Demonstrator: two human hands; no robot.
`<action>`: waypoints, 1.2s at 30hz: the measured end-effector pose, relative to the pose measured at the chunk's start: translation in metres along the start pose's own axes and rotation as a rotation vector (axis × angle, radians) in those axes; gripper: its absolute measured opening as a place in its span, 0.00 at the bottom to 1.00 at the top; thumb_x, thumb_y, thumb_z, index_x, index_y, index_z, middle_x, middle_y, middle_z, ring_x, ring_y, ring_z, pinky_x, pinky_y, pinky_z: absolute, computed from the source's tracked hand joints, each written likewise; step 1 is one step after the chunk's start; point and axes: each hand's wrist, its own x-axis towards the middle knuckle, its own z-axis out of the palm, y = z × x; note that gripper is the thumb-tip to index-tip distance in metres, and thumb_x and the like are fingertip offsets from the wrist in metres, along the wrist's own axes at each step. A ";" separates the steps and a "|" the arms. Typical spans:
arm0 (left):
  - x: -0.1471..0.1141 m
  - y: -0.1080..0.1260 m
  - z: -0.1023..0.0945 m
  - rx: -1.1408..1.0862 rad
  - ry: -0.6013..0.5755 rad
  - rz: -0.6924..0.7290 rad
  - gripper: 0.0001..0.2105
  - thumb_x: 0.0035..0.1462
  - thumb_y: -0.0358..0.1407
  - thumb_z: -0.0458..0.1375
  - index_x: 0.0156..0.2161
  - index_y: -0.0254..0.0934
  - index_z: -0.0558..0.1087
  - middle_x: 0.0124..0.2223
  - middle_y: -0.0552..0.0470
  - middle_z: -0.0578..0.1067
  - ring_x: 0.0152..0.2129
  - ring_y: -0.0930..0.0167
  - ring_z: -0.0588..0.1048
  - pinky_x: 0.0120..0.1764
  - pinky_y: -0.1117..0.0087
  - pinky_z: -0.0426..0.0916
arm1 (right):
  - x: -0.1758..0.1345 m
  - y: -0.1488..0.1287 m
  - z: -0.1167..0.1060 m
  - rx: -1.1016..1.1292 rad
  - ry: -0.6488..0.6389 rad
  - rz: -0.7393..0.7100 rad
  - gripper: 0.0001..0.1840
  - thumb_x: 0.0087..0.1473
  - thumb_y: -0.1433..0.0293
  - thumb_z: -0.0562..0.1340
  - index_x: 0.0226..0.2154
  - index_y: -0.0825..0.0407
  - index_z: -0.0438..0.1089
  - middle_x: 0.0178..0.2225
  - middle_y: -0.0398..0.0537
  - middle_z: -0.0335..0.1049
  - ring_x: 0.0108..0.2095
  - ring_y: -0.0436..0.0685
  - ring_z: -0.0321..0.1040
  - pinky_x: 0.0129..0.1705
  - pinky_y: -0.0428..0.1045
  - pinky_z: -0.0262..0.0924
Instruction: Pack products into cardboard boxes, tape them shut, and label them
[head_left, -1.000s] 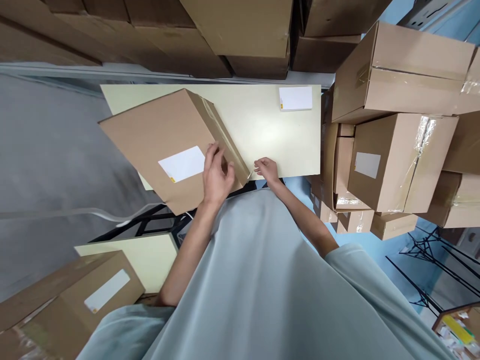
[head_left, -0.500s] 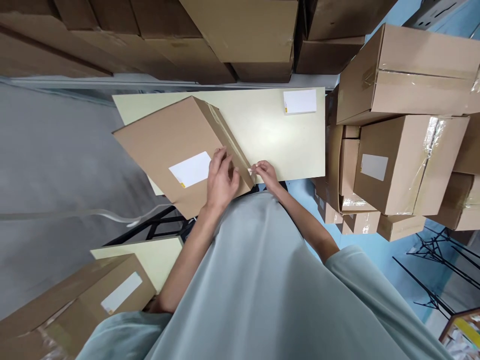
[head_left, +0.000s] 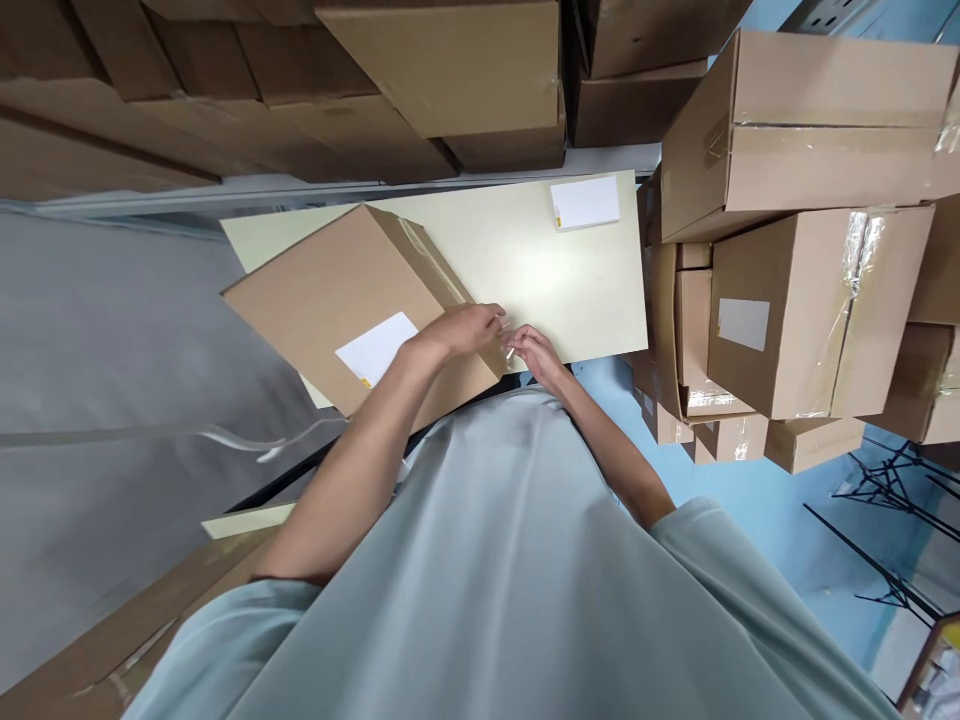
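A cardboard box (head_left: 315, 290) sits at an angle on the pale tabletop, with a white label (head_left: 367, 352) on its near face and tape along its seam. My left hand (head_left: 469, 330) reaches over the box's right edge, its fingers closed at a small strip of clear tape (head_left: 509, 340). Just to the right, my right hand (head_left: 538, 355) pinches the same strip near the box corner. The fingertips partly cover the strip, so its full length is hidden.
A stack of white labels (head_left: 586, 203) lies at the back right of the table (head_left: 540, 260). Taped cardboard boxes (head_left: 817, 310) are piled to the right, and more boxes (head_left: 450, 70) stand along the back. A white cable (head_left: 217, 436) runs at the left.
My left hand has moved right from the box's labelled face to the tape by my right hand. My right hand stays near the corner; the view has shifted slightly.
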 end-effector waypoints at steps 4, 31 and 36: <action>0.007 0.006 -0.018 -0.089 -0.111 -0.084 0.24 0.67 0.42 0.57 0.65 0.38 0.77 0.52 0.45 0.88 0.50 0.59 0.86 0.52 0.65 0.76 | 0.003 0.008 -0.007 0.136 -0.046 -0.040 0.13 0.53 0.63 0.71 0.31 0.46 0.66 0.38 0.42 0.81 0.45 0.54 0.79 0.52 0.47 0.69; 0.026 0.022 -0.026 0.440 -0.049 -0.301 0.30 0.63 0.31 0.54 0.69 0.23 0.72 0.57 0.22 0.81 0.61 0.44 0.76 0.62 0.48 0.68 | 0.020 0.046 -0.010 -0.331 -0.007 -0.049 0.28 0.65 0.47 0.70 0.55 0.51 0.77 0.56 0.56 0.81 0.59 0.62 0.78 0.67 0.59 0.70; 0.032 0.016 -0.016 0.509 -0.072 -0.295 0.30 0.63 0.29 0.50 0.68 0.24 0.74 0.59 0.21 0.81 0.67 0.44 0.70 0.64 0.43 0.64 | 0.006 0.038 0.002 -0.541 -0.124 -0.181 0.42 0.73 0.41 0.58 0.75 0.50 0.66 0.77 0.59 0.63 0.78 0.67 0.59 0.78 0.63 0.57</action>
